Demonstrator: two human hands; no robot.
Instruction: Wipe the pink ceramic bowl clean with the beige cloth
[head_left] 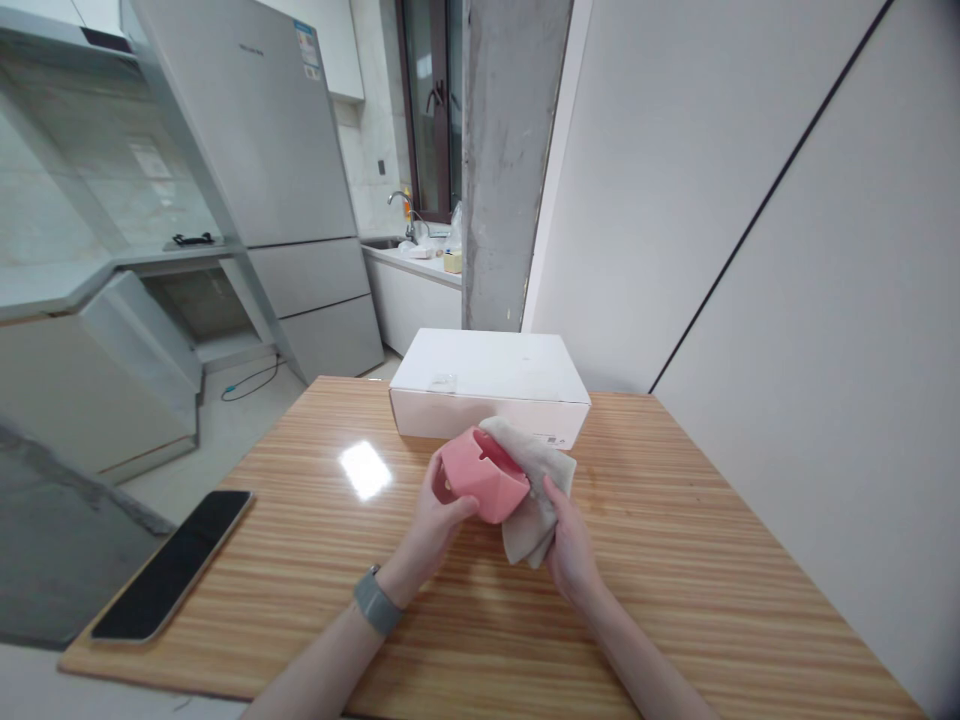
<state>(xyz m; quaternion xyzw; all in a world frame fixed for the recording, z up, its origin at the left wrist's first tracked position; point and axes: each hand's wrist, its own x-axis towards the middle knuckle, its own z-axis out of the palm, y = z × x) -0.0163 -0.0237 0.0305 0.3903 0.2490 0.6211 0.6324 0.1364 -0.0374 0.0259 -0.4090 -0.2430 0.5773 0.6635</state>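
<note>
Above the middle of the table, my left hand (445, 505) is closed around a pink hollow container (484, 477) with a notch in its rim. The container is tilted, its opening facing up and to the right. My right hand (568, 545) grips a folded light-grey cloth (538, 490), thumb on top and fingers mostly hidden behind it. The cloth lies against the container's right side and rim. I cannot make out whether part of it reaches inside. A grey band is on my left wrist.
A white cardboard box (491, 370) stands at the far edge of the wood-grain table (675, 600), just beyond my hands. A flat black panel with a light rim (176, 565) lies at the left edge. A white wall (810, 330) borders the right side; a fridge (247, 130) stands behind.
</note>
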